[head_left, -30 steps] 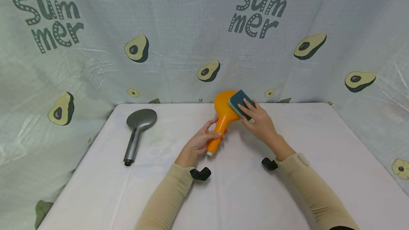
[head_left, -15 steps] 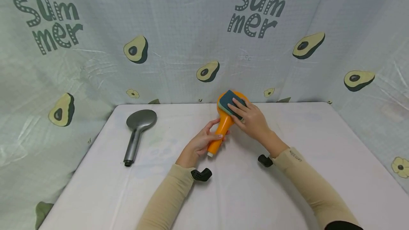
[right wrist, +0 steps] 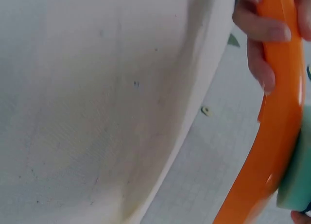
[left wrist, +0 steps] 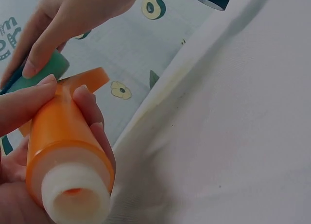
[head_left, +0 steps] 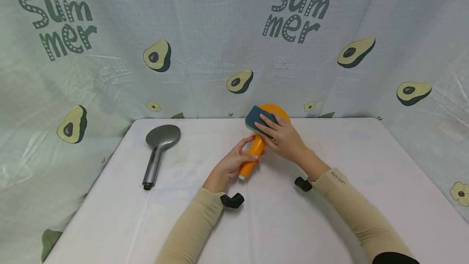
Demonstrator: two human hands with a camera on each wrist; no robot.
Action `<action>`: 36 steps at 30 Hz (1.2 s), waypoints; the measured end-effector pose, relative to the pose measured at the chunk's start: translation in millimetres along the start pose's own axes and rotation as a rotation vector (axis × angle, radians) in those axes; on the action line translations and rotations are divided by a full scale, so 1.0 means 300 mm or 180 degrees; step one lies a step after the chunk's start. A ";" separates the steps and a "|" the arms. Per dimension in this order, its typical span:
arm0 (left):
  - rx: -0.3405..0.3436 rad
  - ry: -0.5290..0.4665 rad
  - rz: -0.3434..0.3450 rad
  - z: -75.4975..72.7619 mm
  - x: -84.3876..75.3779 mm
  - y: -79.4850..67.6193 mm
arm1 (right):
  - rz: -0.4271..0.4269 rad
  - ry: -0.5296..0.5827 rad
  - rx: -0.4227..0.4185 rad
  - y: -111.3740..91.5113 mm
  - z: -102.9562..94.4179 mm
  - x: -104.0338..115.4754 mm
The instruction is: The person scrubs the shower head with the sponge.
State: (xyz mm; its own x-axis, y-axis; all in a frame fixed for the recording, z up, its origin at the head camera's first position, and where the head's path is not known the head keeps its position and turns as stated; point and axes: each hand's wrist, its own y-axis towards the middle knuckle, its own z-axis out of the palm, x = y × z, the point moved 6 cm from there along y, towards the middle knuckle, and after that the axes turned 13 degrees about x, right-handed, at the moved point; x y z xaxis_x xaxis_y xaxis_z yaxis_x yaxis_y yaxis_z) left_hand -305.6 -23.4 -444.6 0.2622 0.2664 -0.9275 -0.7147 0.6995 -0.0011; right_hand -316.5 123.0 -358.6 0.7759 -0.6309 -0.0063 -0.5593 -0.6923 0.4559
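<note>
An orange shower head point(head_left: 275, 110) with a white threaded end is held up near the table's far edge. My left hand point(head_left: 234, 162) grips its handle point(left wrist: 65, 122), fingers curled round it. In my right hand point(head_left: 287, 139) is a two-layer sponge point(head_left: 253, 118), dark blue on top and pale green below. Its green side point(right wrist: 297, 170) lies against the orange head, and my right fingers spread over the dark side. The sponge and right hand cover much of the head and the neck in the head view.
A grey shower head point(head_left: 161, 139) lies on the white-covered table point(head_left: 198, 231) at the left, its handle toward me. Behind the table hangs a curtain point(head_left: 205, 27) printed with avocados. A black wrist camera point(head_left: 232, 201) sits at the left sleeve.
My right hand has moved the sponge leftward across the orange shower head, from its right side to its left. The left hand keeps its grip, nearly still. The grey shower head has not moved.
</note>
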 end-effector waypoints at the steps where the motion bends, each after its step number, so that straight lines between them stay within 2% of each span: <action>1: 0.0023 0.0044 -0.0002 0.003 0.000 0.001 | -0.0150 -0.0034 -0.0010 0.003 -0.001 0.016; 4: 0.0052 0.0087 -0.0034 0.009 0.003 0.001 | -0.0386 -0.0059 -0.0033 0.011 -0.006 0.034; 7: 0.0068 0.0036 -0.0052 0.011 0.006 0.002 | -0.0307 -0.0001 -0.0047 0.017 -0.012 0.009; 10: 0.0072 -0.0025 -0.0055 0.011 0.007 0.002 | 0.0003 0.0111 -0.0020 0.020 -0.014 -0.046; 14: 0.0061 -0.0041 -0.0053 0.008 0.010 0.004 | 0.0604 0.0320 0.0054 0.013 -0.016 -0.126; 17: 0.0042 -0.0050 -0.0049 0.008 0.008 0.003 | 0.0836 0.0350 0.0047 0.009 -0.021 -0.151; 20: 0.0005 -0.0027 -0.0042 0.009 -0.001 0.004 | 0.0676 0.0230 -0.0045 0.017 -0.025 -0.127; 23: -0.0052 0.0070 -0.0044 0.007 -0.012 0.006 | 0.0277 0.0033 -0.0132 0.028 -0.025 -0.066; 27: -0.0100 0.0221 -0.0061 0.006 -0.021 0.003 | -0.0220 -0.0155 -0.0123 0.032 -0.014 0.008; 30: -0.0094 0.0257 -0.0044 0.005 -0.022 0.000 | -0.0282 -0.0082 -0.0118 0.031 -0.013 0.014; 33: -0.0097 0.0202 -0.0028 0.001 -0.017 -0.001 | 0.0022 0.0170 -0.0151 0.026 -0.020 -0.031; 36: -0.0102 0.0095 -0.0032 -0.003 -0.010 -0.001 | 0.0573 0.0472 -0.0183 0.005 -0.023 -0.103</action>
State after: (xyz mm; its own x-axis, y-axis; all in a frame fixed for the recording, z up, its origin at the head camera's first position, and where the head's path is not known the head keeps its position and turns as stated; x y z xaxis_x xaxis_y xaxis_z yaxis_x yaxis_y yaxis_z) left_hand -306.6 -25.0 -442.1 0.2502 0.2391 -0.9382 -0.7325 0.6804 -0.0220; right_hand -339.4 143.9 -351.4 0.7018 -0.6811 0.2087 -0.6783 -0.5495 0.4877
